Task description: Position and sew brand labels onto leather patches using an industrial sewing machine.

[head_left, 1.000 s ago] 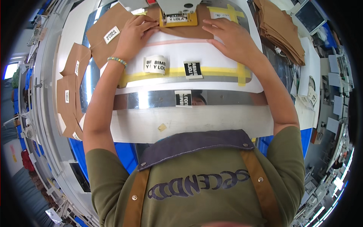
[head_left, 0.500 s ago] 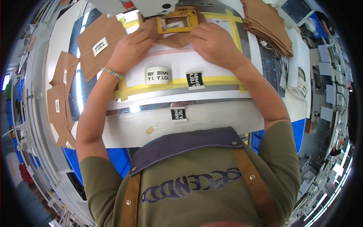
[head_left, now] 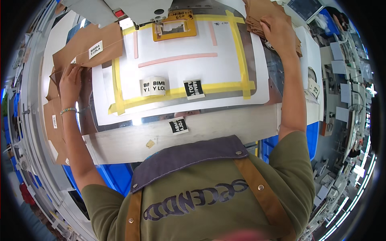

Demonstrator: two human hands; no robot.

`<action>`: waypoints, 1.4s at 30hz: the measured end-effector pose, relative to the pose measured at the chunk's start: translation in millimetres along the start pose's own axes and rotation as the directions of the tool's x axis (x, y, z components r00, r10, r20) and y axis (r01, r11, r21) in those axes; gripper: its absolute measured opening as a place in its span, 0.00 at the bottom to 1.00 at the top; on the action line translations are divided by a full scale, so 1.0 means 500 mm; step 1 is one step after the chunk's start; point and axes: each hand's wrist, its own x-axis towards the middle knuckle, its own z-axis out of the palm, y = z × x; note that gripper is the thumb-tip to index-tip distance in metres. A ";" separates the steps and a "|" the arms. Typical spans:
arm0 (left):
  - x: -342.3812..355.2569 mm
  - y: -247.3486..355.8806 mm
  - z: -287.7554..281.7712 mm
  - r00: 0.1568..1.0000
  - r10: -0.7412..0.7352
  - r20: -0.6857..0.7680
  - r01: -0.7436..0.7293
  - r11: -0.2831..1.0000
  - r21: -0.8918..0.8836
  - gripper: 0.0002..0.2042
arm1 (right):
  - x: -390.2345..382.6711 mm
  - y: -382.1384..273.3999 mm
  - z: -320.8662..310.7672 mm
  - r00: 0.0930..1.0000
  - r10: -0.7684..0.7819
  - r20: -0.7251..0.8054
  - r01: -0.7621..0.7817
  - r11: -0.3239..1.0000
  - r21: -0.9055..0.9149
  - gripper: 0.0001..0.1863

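At the left, my left hand has its fingers closed on the near edge of a flat brown panel. That panel bears a white printed label and lies over other brown panels. My right hand is at the far right on a stack of brown panels. Its fingers are bent and pinch at the top of the stack; the thumb side is partly hidden. Between my hands lies a white sheet with yellow tape borders and pink strips.
A sewing machine head overhangs the far side, beside a yellow frame template. White labels and a black label lie on the sheet. Another black label sits on the table edge. A screen stands far right.
The brown panel under the machine has left the template area. My left hand has swung left onto the labelled panel, and my right hand has moved right to the stack.
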 end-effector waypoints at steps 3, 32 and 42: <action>0.009 0.031 -0.026 0.984 0.167 -0.060 -0.158 0.978 0.133 0.22 | 0.002 0.022 0.022 0.993 0.111 -0.025 -0.109 0.990 0.095 0.12; 0.028 0.377 -0.052 0.845 0.524 0.105 -0.464 0.817 -0.343 0.25 | -0.054 -0.260 -0.004 0.905 -0.423 -0.047 0.402 0.813 0.420 0.18; -0.011 0.366 -0.043 0.884 0.452 0.117 -0.355 0.813 -0.462 0.29 | -0.086 -0.245 -0.006 0.894 -0.442 0.074 0.363 0.811 0.459 0.29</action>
